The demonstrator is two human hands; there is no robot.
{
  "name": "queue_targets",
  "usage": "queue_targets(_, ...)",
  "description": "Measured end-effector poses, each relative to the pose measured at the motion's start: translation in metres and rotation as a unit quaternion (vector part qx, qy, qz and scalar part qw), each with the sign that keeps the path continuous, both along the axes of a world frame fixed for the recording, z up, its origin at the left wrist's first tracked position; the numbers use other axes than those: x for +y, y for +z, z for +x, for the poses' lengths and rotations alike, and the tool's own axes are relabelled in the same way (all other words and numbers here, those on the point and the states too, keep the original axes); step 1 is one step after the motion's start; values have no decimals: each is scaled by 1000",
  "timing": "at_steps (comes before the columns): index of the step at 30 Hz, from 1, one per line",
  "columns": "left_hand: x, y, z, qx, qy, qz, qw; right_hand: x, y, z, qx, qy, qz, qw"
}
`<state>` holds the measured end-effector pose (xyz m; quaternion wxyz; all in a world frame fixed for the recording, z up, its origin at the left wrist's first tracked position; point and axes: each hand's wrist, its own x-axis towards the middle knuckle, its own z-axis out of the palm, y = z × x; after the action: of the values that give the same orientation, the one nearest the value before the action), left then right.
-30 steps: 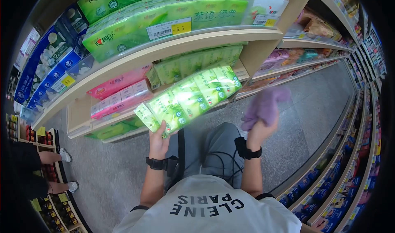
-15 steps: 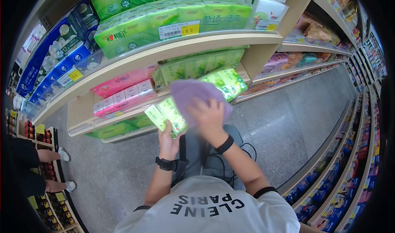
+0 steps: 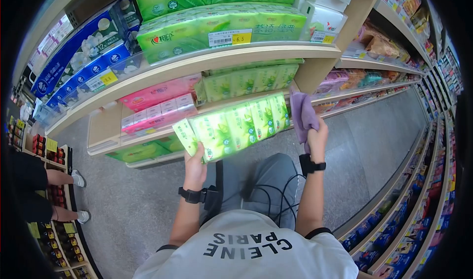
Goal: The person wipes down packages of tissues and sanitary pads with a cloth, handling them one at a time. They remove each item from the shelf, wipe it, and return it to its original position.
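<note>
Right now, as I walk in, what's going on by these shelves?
Someone's left hand grips one end of a green multipack of tissues, held out in front of the lower shelf. Their right hand holds a purple cloth close to the pack's other end. Pink tissue packs sit on that shelf.

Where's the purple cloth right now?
Right of centre in the head view: the right hand holds the cloth beside the right end of the green tissue pack in the left hand.

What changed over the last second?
The right hand carried the purple cloth in front of the green tissue pack, then back right, beside the pack's right end. Nothing was taken up or let go. Left hand still holds the pack's left end; pink packs remain shelved.
</note>
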<state>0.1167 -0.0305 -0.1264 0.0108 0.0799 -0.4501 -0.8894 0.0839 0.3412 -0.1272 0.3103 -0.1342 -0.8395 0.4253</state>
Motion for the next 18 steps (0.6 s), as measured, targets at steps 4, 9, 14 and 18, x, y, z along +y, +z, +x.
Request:
queue_targets(4, -9, 17, 3, 71, -41, -190, 978, -8, 52, 49, -4, 165, -353, 921)
queue_targets(9, 7, 72, 15, 252, -128, -468, 837, -37, 87, 74, -179, 536, -293, 771)
queue_targets(14, 16, 84, 22, 324, -204, -487, 785, -99, 45, 58, -120, 539, -102, 827)
queue_targets(18, 18, 71, 22, 209, -198, -386, 877, -109, 4, 58, -204, 489, -322, 784)
